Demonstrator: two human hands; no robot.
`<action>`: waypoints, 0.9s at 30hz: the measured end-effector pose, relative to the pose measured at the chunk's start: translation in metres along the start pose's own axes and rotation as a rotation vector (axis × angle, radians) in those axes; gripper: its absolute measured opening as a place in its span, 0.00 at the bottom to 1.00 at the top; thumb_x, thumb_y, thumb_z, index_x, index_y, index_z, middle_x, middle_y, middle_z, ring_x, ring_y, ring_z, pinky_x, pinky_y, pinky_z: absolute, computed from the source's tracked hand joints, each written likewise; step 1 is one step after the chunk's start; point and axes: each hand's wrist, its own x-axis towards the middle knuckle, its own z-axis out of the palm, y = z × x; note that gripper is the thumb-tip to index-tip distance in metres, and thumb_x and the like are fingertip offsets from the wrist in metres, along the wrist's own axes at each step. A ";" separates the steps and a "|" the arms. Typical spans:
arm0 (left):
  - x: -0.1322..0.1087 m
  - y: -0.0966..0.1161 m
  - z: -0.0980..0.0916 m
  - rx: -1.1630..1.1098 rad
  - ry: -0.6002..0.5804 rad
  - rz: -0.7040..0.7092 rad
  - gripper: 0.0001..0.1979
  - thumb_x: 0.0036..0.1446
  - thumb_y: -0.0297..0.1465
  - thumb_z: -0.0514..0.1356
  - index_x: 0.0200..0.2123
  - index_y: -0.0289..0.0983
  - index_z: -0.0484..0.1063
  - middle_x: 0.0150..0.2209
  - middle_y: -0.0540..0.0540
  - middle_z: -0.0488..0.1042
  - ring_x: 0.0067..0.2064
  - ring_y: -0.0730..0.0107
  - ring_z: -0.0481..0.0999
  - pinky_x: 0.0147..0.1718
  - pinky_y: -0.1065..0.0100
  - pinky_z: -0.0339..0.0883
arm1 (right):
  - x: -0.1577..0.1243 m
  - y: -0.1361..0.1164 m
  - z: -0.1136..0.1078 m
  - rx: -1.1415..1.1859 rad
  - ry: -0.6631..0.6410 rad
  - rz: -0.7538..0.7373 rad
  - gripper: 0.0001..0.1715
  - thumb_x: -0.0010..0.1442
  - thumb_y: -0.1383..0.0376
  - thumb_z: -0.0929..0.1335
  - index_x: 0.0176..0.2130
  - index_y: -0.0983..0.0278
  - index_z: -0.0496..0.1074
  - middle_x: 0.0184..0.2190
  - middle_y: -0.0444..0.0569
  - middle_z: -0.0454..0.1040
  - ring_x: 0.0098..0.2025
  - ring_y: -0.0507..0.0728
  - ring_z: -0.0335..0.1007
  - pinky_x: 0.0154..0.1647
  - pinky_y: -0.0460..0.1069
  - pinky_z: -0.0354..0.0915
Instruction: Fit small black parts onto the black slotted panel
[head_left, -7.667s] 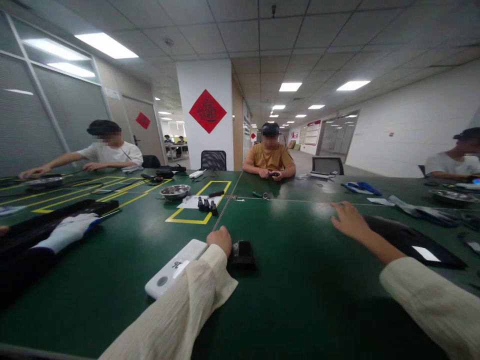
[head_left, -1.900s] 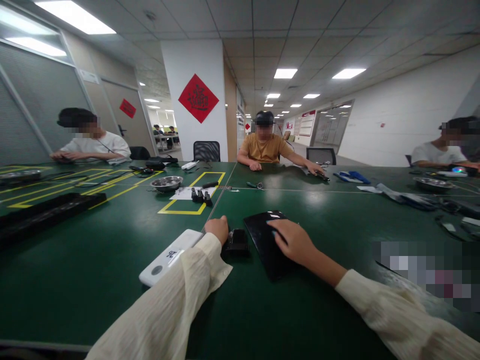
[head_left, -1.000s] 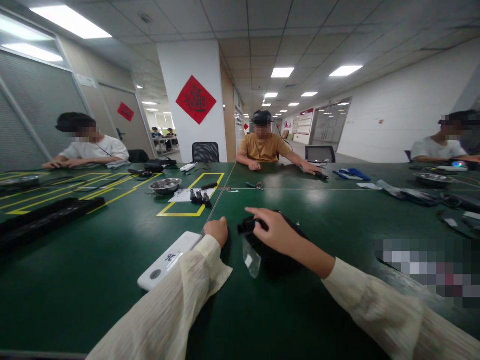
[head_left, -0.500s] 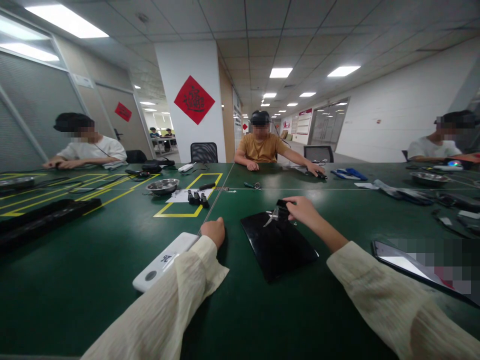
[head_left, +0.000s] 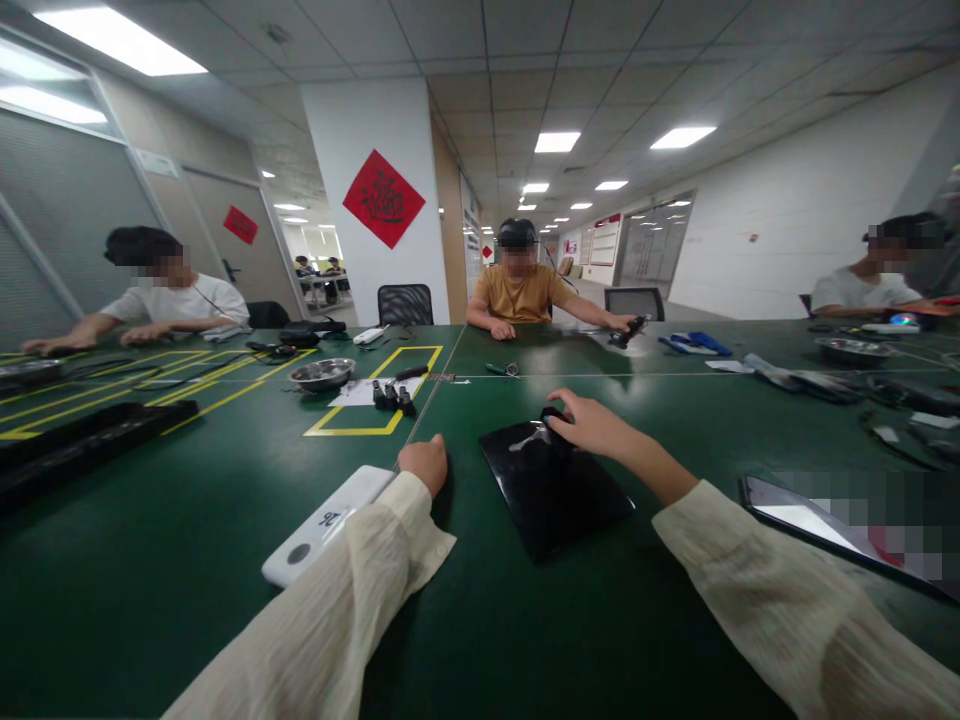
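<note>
A black glossy tablet-like slab (head_left: 555, 488) lies flat on the green table (head_left: 187, 520) in front of me. My right hand (head_left: 589, 425) rests at its far edge, fingers closed round a small black part (head_left: 553, 415) with a bit of clear film (head_left: 529, 437) hanging from it. My left hand (head_left: 424, 463) sits as a loose fist on the table left of the slab, with nothing visible in it. A white power-bank-like block (head_left: 324, 522) lies beside my left forearm.
A second dark slab (head_left: 802, 520) lies at the right. Ahead are a yellow-taped rectangle (head_left: 367, 405) with small black parts (head_left: 390, 397) and a metal bowl (head_left: 322, 374). A black tray (head_left: 82, 445) lies left. Three other people sit around the table.
My right hand pulled the black slab in from the right, lifted the small black part from beside my left hand and carried it to the slab's far edge, where it has now lowered slightly.
</note>
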 end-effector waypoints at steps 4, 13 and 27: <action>0.000 0.000 -0.001 0.001 -0.001 0.000 0.16 0.57 0.22 0.42 0.44 0.32 0.64 0.39 0.32 0.75 0.44 0.55 0.75 0.35 0.63 0.67 | -0.005 -0.007 0.003 0.005 -0.139 0.010 0.22 0.60 0.58 0.59 0.52 0.62 0.62 0.36 0.48 0.74 0.18 0.46 0.64 0.25 0.43 0.59; 0.001 -0.001 0.003 -0.002 0.018 0.010 0.15 0.58 0.23 0.42 0.44 0.31 0.65 0.38 0.32 0.75 0.43 0.55 0.76 0.35 0.63 0.67 | 0.009 0.026 0.009 0.011 -0.096 0.189 0.31 0.64 0.52 0.46 0.49 0.66 0.63 0.28 0.51 0.74 0.24 0.52 0.71 0.26 0.45 0.62; 0.002 0.001 0.006 -0.036 0.084 -0.022 0.14 0.57 0.22 0.43 0.41 0.30 0.65 0.36 0.32 0.75 0.42 0.52 0.75 0.33 0.62 0.66 | 0.007 0.073 0.044 -0.329 -0.174 0.377 0.22 0.60 0.60 0.58 0.37 0.71 0.74 0.41 0.63 0.73 0.44 0.64 0.70 0.39 0.53 0.62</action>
